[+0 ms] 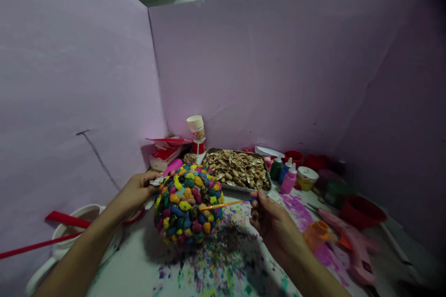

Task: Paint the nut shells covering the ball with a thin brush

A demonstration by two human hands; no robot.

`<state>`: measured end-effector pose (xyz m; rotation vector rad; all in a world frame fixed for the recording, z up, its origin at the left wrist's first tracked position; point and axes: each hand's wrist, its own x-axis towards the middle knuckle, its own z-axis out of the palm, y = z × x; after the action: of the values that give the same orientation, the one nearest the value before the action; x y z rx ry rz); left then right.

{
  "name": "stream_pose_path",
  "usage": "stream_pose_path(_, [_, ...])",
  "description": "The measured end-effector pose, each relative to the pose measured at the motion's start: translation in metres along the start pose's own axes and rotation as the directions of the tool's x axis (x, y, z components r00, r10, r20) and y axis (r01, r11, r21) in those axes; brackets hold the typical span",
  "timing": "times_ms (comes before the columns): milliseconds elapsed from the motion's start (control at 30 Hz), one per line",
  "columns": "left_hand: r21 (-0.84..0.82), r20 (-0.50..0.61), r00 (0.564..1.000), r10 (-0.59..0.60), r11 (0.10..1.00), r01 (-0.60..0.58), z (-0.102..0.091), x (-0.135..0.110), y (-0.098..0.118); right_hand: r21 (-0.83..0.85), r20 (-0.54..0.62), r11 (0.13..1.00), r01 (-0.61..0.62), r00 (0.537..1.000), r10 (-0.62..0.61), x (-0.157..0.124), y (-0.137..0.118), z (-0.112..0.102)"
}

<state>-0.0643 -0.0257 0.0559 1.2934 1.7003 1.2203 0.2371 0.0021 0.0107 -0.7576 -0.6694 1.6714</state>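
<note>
A ball covered in shells painted many colours (188, 204) stands near the middle of the paint-spattered table (216, 274). My left hand (137, 190) grips its left side, fingers closed against it. My right hand (270, 220) pinches a thin orange paintbrush (226, 204) whose tip touches the ball's right face. Behind the ball lies a metal tray (267, 181) heaped with bare nut shells.
Small paint bottles in green, blue and pink (285, 174) stand right of the tray, with a yellow pot (306, 177) and red bowls (362, 212). A pink glue gun (351, 241) lies at right. A white bowl (78, 229) sits at left. Purple walls enclose the table.
</note>
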Motion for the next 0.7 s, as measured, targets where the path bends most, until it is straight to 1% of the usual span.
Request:
stream_pose_path(100, [0.004,-0.002,1.000,-0.004,1.000,0.004,0.000,0.000,0.001,0.007,-0.065,1.000,-0.013,0.998,0.014,-0.001,-0.006,0.001])
stream_pose_path(200, [0.009,-0.003,1.000,-0.006,1.000,0.006,0.000,0.000,0.001,-0.014,-0.082,1.000,0.012,0.997,-0.013,-0.003,-0.011,0.005])
stream_pose_path(333, [0.008,-0.015,1.000,-0.003,1.000,0.003,0.001,-0.001,0.002,-0.032,-0.035,0.998,0.047,0.998,-0.048,-0.003,-0.011,0.005])
stream_pose_path(467, [0.006,-0.020,1.000,-0.003,1.000,0.003,0.001,-0.001,0.001,0.006,0.008,1.000,0.018,1.000,-0.018,0.001,-0.004,0.000])
stream_pose_path(700, [0.006,-0.021,1.000,-0.011,1.000,0.011,0.001,-0.001,0.001,0.060,0.034,0.998,-0.014,0.999,0.012,0.005,0.006,-0.004])
